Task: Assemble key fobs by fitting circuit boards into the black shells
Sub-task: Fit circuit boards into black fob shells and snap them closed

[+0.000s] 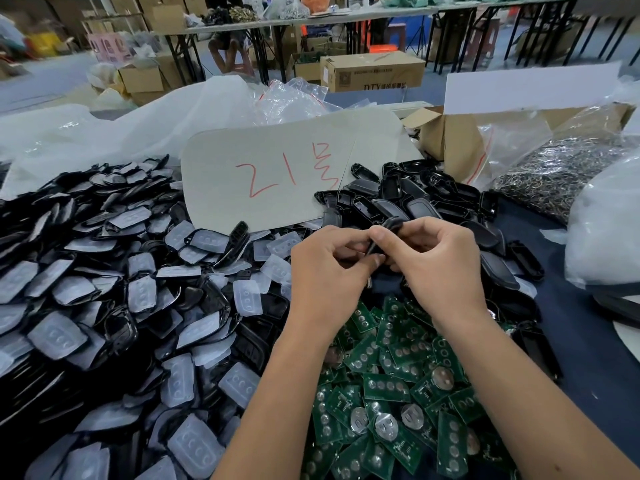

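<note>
Both my hands meet above the table's middle and grip one black key fob shell (389,230) between them. My left hand (332,271) curls round its lower left side, thumb on top. My right hand (440,261) pinches its upper right end. Most of the shell is hidden by my fingers, and I cannot tell whether a board sits inside it. Below my wrists lies a heap of green circuit boards (391,403) with round metal contacts. Empty black shells (408,199) are piled behind my hands.
A large heap of black front shells with translucent button pads (114,306) fills the left. A grey card with red writing (277,174) leans at the back. At the right are a cardboard box (460,140), a bag of metal rings (554,174) and white plastic bags (606,230).
</note>
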Motion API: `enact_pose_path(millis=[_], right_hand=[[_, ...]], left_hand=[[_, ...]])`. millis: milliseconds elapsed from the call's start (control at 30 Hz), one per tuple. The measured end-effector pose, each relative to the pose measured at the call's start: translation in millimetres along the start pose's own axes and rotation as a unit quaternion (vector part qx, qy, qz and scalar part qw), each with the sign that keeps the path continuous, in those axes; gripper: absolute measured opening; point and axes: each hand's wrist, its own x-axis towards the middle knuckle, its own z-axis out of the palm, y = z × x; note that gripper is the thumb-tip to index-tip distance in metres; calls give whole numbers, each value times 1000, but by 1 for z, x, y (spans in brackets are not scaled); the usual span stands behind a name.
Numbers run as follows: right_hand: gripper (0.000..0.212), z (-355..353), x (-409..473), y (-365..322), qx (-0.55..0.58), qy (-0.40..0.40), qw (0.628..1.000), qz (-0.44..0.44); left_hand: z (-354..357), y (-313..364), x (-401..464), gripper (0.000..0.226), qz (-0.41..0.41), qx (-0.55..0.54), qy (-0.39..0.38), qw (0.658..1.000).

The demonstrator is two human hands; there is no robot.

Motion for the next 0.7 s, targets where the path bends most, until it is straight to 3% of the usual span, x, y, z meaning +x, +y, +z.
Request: enact_pose_path(millis=[133, 300, 533, 700], right_hand=[[46, -7, 4, 4, 3, -82, 996, -15], [51, -22, 13, 5, 16, -208, 973, -103], [23, -20, 11, 4, 40, -184, 976, -107], [17, -18, 11, 2, 111, -168, 975, -98]], left_hand=[[-5, 1, 1, 29, -42, -61, -17, 997], [-18, -3, 5, 28, -96, -119, -50, 987], [-24, -5, 7, 29, -80, -111, -71, 988], [-25, -6, 6, 31, -84, -175, -56, 979]])
